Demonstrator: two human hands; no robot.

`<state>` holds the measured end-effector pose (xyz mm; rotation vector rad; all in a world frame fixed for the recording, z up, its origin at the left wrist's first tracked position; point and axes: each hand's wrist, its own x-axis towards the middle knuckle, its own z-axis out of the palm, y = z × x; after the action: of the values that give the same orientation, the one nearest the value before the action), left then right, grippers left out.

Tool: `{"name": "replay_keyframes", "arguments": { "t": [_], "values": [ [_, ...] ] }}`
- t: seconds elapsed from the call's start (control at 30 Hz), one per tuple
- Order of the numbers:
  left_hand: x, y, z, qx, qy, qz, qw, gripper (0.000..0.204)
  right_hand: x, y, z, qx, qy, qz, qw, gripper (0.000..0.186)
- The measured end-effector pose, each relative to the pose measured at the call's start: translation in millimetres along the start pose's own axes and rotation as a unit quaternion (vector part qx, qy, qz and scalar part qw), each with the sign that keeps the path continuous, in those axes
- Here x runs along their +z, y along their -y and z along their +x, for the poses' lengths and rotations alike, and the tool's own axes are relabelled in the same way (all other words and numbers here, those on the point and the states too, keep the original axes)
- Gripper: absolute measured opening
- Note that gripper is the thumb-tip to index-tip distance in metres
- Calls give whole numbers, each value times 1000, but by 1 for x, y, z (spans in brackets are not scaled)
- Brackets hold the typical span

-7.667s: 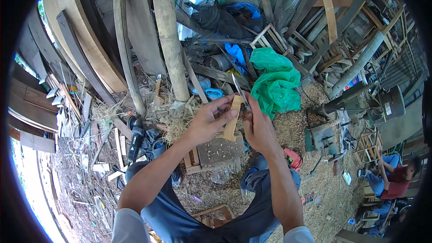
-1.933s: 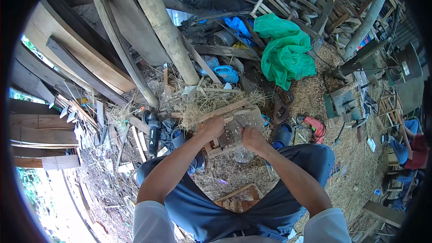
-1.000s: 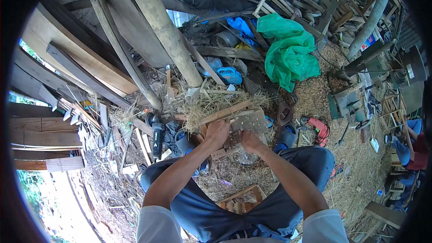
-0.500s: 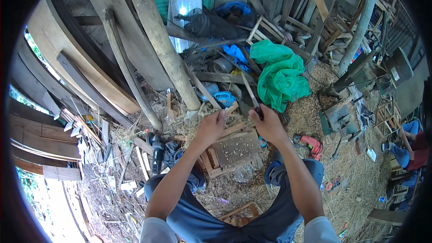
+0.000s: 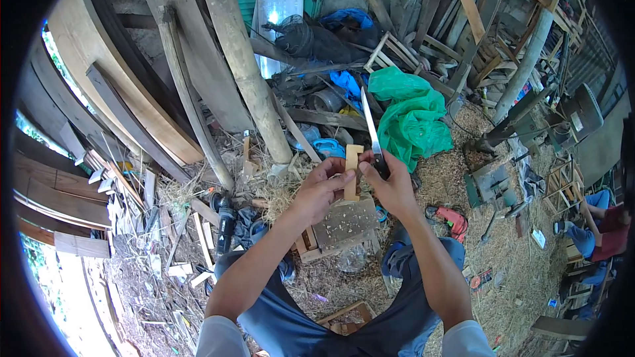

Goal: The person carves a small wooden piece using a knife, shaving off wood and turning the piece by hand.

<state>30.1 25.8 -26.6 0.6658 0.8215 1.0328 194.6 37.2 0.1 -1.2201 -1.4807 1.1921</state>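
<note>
A: How are the arms posed?

B: Both forearms [image 5: 246, 276] are brought up from the lower edge and angled inward, elbows bent. The left hand [image 5: 322, 192] and the right hand [image 5: 393, 186] are held near each other, just above the far side of a low wooden bench [image 5: 345, 226].

A: Can any label be read?

B: A small pale label [image 5: 577, 121] is borne on a dark machine [image 5: 589, 102] at the right; its writing is too small to be read.

A: And the grip?

B: In the left hand a short, pale wooden piece [image 5: 352, 177] is pinched, thumb laid across its face and fingers behind. It is held nearly upright between the two hands. In the right hand the black handle of a knife [image 5: 372, 125] is clasped, fingers closed around it, with the blade pointed up and away. The right thumb is set close by the wood's right edge; whether it is touched cannot be told.

A: What is seen beyond?

B: Green plastic sheeting [image 5: 413, 122] is heaped past the right hand.
</note>
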Motion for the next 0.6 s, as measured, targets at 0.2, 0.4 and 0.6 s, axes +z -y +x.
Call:
{"name": "replay_keyframes", "arguments": {
  "t": [0.2,0.4,0.6],
  "values": [
    [-4,-3,-1,1,43,68,997,29,-3,6,4,23,9,31,999,16],
    [2,-9,-7,-9,50,64,997,24,-5,8,5,21,26,38,999,16],
    [-3,-11,-6,-6,41,64,997,21,-4,10,9,25,15,53,998,15]
  ]
}}
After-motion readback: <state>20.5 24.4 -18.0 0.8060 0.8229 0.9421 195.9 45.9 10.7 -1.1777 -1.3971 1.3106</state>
